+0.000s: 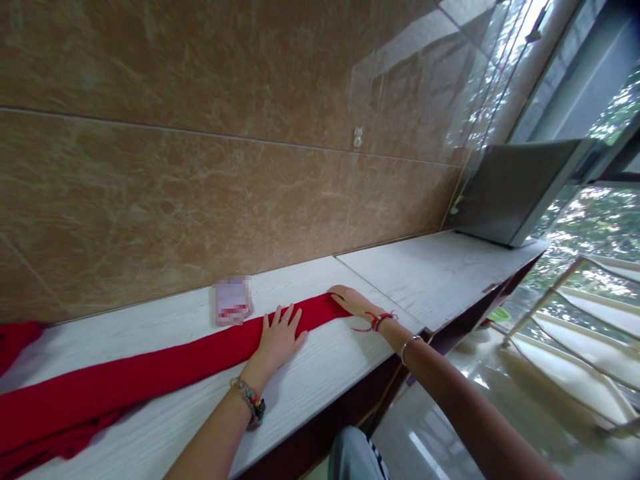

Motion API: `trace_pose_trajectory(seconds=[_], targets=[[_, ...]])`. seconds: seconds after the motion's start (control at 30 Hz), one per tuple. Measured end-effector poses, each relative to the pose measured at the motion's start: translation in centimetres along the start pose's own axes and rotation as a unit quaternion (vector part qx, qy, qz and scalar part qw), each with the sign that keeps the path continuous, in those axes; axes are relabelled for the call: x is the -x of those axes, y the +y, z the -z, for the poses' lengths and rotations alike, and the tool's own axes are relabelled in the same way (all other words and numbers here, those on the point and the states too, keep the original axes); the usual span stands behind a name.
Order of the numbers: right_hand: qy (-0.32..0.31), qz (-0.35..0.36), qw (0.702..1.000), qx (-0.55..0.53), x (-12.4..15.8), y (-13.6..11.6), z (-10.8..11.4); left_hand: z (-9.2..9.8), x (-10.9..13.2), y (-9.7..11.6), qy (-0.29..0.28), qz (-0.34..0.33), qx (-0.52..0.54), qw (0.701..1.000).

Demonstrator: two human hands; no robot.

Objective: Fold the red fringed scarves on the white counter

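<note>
A long folded strip of red cloth (150,373) runs along the white countertop from the left edge to the middle. My left hand (279,341) lies palm down on it with fingers spread, pressing it flat. At the strip's right end, my right hand (353,301) rests on the cloth with its fingers stretched out close together. Its palm and the cloth beneath are hidden. Some looser red folds show under the strip at the lower left. A small blurred-out flat item (233,300) lies just behind the strip, close to my left fingertips.
Brown marbled tiles (200,200) form the wall behind the countertop (415,267). Another red cloth piece (17,340) is at the far left. A grey box-shaped appliance (515,190) stands at the far right end, near windows. A pale rack (575,360) stands on the shiny floor.
</note>
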State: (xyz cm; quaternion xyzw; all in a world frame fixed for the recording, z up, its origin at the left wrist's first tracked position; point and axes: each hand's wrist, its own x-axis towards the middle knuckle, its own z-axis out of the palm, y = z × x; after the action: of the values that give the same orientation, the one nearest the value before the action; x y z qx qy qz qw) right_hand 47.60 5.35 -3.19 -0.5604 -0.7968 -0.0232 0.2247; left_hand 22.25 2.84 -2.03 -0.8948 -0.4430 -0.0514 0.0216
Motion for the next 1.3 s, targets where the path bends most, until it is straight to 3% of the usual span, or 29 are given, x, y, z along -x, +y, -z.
trace_pose_trajectory(seconds=[0.07,0.13,0.27,0.37,0.47,0.57,0.67,0.93,1.03,1.13,1.2,1.3], targets=[[0.012,-0.032,0.999,0.006,0.5,0.8,0.9,0.0,-0.1,0.1,-0.002,0.000,0.006,1.000],[0.037,-0.048,0.998,0.014,0.4,0.0,1.3,0.2,-0.1,0.4,-0.005,-0.001,0.011,1.000],[0.068,0.021,0.997,0.004,-1.0,-5.7,0.2,1.3,0.9,-0.1,-0.012,-0.011,0.016,1.000],[0.026,0.084,0.996,0.012,-1.6,-10.2,-1.5,2.2,3.6,-2.5,-0.002,0.016,-0.005,1.000],[-0.028,0.110,0.993,0.030,-1.4,-12.1,-2.9,2.7,7.5,-6.1,0.016,0.065,-0.048,0.997],[-0.039,0.119,0.991,0.039,-1.1,-11.8,-3.7,2.7,10.6,-8.8,-0.011,0.090,-0.064,0.994],[-0.027,0.119,0.992,0.038,-0.9,-10.7,-3.8,2.5,11.6,-9.1,-0.026,0.088,-0.068,0.993],[-0.028,0.097,0.994,0.038,-0.5,-5.8,-2.5,2.1,7.7,-5.9,-0.004,0.057,-0.050,0.997],[0.006,0.066,0.998,0.017,-0.2,-4.4,-2.2,2.7,6.4,-6.1,0.026,-0.022,-0.026,0.999],[0.051,0.049,0.997,-0.006,-0.1,-3.9,-2.3,3.7,5.5,-6.9,0.017,-0.096,0.027,0.995],[0.054,0.056,0.997,-0.016,-0.3,-3.9,-2.4,4.2,5.0,-7.5,0.016,-0.090,0.049,0.995],[0.031,0.065,0.997,-0.024,-1.0,-3.9,-2.1,4.7,4.0,-8.3,0.023,-0.011,0.019,0.999]])
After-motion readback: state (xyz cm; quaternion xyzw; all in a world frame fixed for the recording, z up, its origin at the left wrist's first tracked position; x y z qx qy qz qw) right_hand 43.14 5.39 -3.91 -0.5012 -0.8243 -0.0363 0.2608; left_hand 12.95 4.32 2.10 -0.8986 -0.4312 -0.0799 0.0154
